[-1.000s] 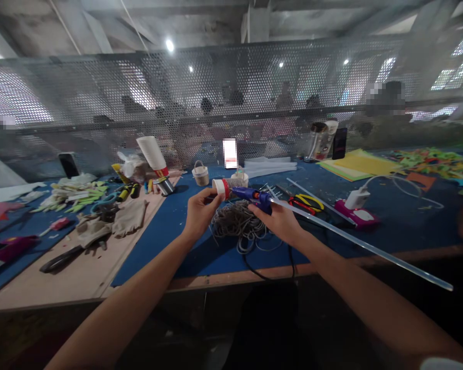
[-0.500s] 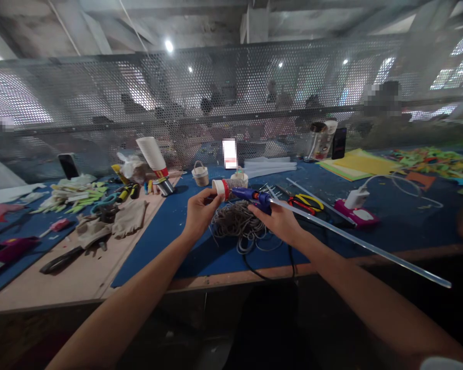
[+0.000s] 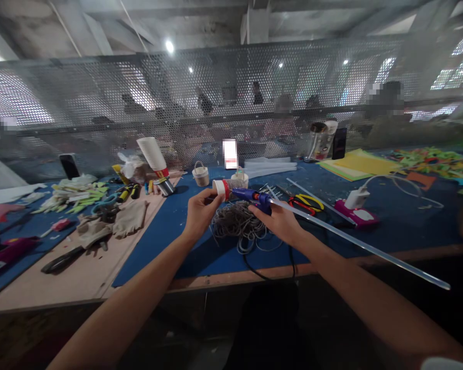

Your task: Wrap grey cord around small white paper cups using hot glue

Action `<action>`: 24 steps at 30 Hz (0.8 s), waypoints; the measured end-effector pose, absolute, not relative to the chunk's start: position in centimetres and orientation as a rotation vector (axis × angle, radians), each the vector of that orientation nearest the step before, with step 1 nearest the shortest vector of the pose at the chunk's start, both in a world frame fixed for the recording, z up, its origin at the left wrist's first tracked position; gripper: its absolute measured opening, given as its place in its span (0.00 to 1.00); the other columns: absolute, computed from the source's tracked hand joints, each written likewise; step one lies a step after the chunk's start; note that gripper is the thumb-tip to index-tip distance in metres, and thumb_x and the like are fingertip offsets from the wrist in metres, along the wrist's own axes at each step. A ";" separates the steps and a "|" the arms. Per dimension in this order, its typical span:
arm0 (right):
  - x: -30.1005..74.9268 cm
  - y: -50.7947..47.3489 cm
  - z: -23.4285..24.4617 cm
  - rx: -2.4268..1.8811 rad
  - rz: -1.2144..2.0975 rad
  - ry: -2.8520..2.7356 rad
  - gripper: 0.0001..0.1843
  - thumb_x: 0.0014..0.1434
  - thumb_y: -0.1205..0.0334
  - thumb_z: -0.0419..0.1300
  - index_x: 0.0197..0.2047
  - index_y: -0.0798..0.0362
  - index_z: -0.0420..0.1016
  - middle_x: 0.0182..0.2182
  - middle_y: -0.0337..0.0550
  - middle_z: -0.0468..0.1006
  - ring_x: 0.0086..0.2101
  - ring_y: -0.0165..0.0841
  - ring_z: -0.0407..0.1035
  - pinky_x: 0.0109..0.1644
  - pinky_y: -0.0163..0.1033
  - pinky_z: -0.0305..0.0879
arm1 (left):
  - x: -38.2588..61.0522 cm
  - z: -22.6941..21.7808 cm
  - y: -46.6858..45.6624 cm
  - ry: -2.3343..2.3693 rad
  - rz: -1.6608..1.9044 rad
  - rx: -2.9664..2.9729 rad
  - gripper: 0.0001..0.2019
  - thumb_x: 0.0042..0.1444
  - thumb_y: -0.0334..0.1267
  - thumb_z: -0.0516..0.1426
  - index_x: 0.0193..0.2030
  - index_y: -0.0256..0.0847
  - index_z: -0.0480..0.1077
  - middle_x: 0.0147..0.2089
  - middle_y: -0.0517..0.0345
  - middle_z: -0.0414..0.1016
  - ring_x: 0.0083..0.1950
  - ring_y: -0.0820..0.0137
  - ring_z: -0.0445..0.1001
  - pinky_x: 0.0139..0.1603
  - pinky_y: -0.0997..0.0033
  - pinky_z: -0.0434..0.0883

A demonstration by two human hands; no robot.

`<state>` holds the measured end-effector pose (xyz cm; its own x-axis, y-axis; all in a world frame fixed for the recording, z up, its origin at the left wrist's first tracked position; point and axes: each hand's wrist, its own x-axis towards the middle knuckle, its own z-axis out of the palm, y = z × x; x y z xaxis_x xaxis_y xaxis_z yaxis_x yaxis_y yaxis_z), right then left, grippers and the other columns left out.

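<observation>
My left hand (image 3: 201,209) is closed on a paper cup (image 3: 220,189) lying on its side, white and red, with grey cord around part of it. My right hand (image 3: 280,218) grips a blue hot glue gun (image 3: 259,199), its nozzle pointing left at the cup. Whether the nozzle touches the cup I cannot tell. A long clear glue stick (image 3: 362,244) sticks out of the gun's back toward the lower right. Beneath both hands lies a tangled heap of grey cord (image 3: 239,223) on the blue mat.
Behind the cup stand a small cord-wrapped basket (image 3: 201,174) and a lit phone (image 3: 230,154). Stacked paper cups (image 3: 153,154) lean at left, near work gloves (image 3: 129,220). Scissors (image 3: 306,204) and a pink power strip (image 3: 355,213) lie to the right. A metal mesh screen (image 3: 231,97) closes the back.
Both hands, the cup and the glue gun hold practically the same position. Only the camera view has shifted very slightly.
</observation>
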<state>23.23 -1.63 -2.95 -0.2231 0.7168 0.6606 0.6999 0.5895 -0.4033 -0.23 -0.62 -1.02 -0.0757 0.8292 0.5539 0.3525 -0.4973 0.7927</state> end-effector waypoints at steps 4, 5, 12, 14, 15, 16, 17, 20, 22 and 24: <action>23.2 -1.7 -2.9 -1.119 0.020 -1.957 0.23 0.64 0.41 0.57 0.46 0.53 0.79 0.32 0.47 0.82 0.32 0.40 0.76 0.37 0.40 0.67 | -0.3 -1.0 -0.5 1.259 1.607 1.801 0.11 0.56 0.42 0.61 0.39 0.36 0.79 0.37 0.54 0.81 0.36 0.68 0.75 0.40 0.71 0.70; 23.2 -1.7 -2.9 -1.114 0.018 -1.960 0.24 0.64 0.41 0.56 0.46 0.53 0.79 0.32 0.47 0.82 0.32 0.40 0.76 0.37 0.40 0.67 | -0.3 -1.0 -0.5 1.250 1.607 1.803 0.11 0.56 0.42 0.61 0.40 0.36 0.79 0.38 0.54 0.81 0.36 0.68 0.75 0.41 0.71 0.70; 23.2 -1.7 -3.0 -1.092 -0.031 -1.983 0.22 0.64 0.42 0.56 0.46 0.52 0.79 0.34 0.48 0.83 0.36 0.42 0.77 0.40 0.42 0.69 | -0.2 -0.8 -0.7 1.257 1.617 1.782 0.11 0.55 0.43 0.62 0.38 0.36 0.79 0.36 0.55 0.81 0.37 0.67 0.76 0.41 0.71 0.71; 23.2 -1.7 -3.0 -1.099 -0.042 -1.988 0.22 0.64 0.42 0.57 0.43 0.52 0.79 0.34 0.49 0.83 0.36 0.42 0.77 0.41 0.42 0.69 | -0.2 -0.7 -0.7 1.259 1.620 1.783 0.12 0.55 0.43 0.62 0.38 0.36 0.79 0.36 0.55 0.81 0.37 0.66 0.76 0.41 0.71 0.71; 23.2 -1.7 -3.0 -1.100 -0.042 -1.994 0.22 0.64 0.42 0.56 0.42 0.52 0.79 0.34 0.49 0.83 0.37 0.43 0.77 0.41 0.42 0.69 | -0.2 -0.7 -0.7 1.261 1.622 1.784 0.12 0.55 0.43 0.62 0.38 0.36 0.79 0.37 0.54 0.81 0.38 0.66 0.76 0.41 0.71 0.71; 23.2 -1.8 -3.0 -1.100 -0.042 -1.999 0.22 0.65 0.42 0.56 0.42 0.52 0.79 0.34 0.49 0.83 0.37 0.43 0.78 0.41 0.42 0.69 | -0.2 -0.8 -0.6 1.262 1.622 1.784 0.12 0.55 0.43 0.62 0.38 0.36 0.79 0.37 0.54 0.81 0.38 0.66 0.76 0.41 0.71 0.71; 23.2 -1.8 -2.9 -1.096 -0.042 -2.004 0.22 0.65 0.43 0.56 0.43 0.52 0.79 0.34 0.49 0.83 0.37 0.43 0.78 0.41 0.42 0.69 | -0.2 -0.8 -0.6 1.265 1.622 1.783 0.12 0.55 0.44 0.62 0.39 0.36 0.79 0.38 0.54 0.82 0.38 0.66 0.76 0.41 0.71 0.71; 23.2 -1.8 -2.8 -1.086 -0.044 -2.004 0.22 0.65 0.43 0.56 0.47 0.52 0.79 0.35 0.49 0.83 0.38 0.43 0.78 0.41 0.42 0.69 | -0.3 -0.9 -0.5 1.257 1.624 1.784 0.12 0.56 0.43 0.62 0.40 0.36 0.79 0.39 0.54 0.82 0.38 0.66 0.76 0.42 0.70 0.71; 23.2 -1.8 -2.9 -1.082 -0.046 -2.003 0.22 0.65 0.43 0.56 0.48 0.52 0.78 0.36 0.49 0.83 0.38 0.43 0.78 0.42 0.42 0.69 | -0.3 -0.9 -0.5 1.251 1.633 1.786 0.12 0.56 0.43 0.62 0.40 0.36 0.79 0.38 0.54 0.82 0.38 0.67 0.76 0.42 0.70 0.71; 23.2 -1.8 -2.9 -1.082 -0.050 -2.009 0.22 0.65 0.43 0.56 0.48 0.52 0.78 0.36 0.49 0.83 0.38 0.43 0.78 0.41 0.42 0.69 | -0.2 -0.9 -0.5 1.248 1.640 1.783 0.12 0.56 0.43 0.62 0.39 0.36 0.79 0.38 0.54 0.81 0.37 0.67 0.76 0.43 0.70 0.71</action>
